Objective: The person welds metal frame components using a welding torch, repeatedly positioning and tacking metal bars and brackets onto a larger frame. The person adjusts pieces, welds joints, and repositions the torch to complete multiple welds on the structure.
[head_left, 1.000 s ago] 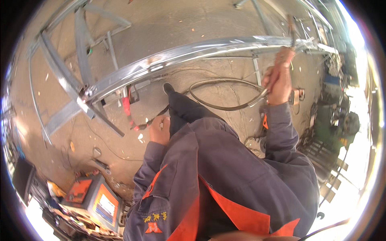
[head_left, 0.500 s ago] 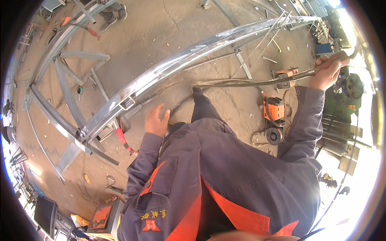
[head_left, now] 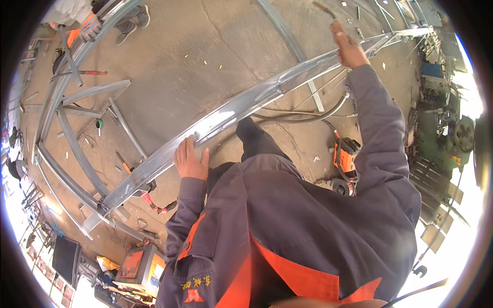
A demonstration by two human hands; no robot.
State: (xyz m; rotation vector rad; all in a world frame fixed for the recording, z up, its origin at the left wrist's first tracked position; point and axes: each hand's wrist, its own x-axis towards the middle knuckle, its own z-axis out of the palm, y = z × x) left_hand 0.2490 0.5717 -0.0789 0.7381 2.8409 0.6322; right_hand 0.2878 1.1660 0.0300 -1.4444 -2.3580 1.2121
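My right hand (head_left: 350, 50) is closed around the handle of a welding torch (head_left: 325, 10), its thin curved neck pointing up and left past the far side of a long steel beam (head_left: 241, 105). The torch's cable (head_left: 308, 120) loops over the floor below the beam. My left hand (head_left: 191, 160) has its fingers stretched out, the tips at the near edge of the beam; whether they press on it I cannot tell. The silvery beam crosses diagonally from lower left to upper right in front of my legs.
At upper left a co-worker's gloved hand (head_left: 91, 26) touches another frame. Steel bars (head_left: 82, 138) form a framework at left. A red-and-black cable (head_left: 152, 204) lies under the beam. An orange machine (head_left: 347, 155) and an orange-topped box (head_left: 132, 267) stand nearby.
My right hand has swung far up and left with the torch, from the right side to beyond the beam. My left hand has moved slightly up to the beam. A co-worker's gloved hand has appeared.
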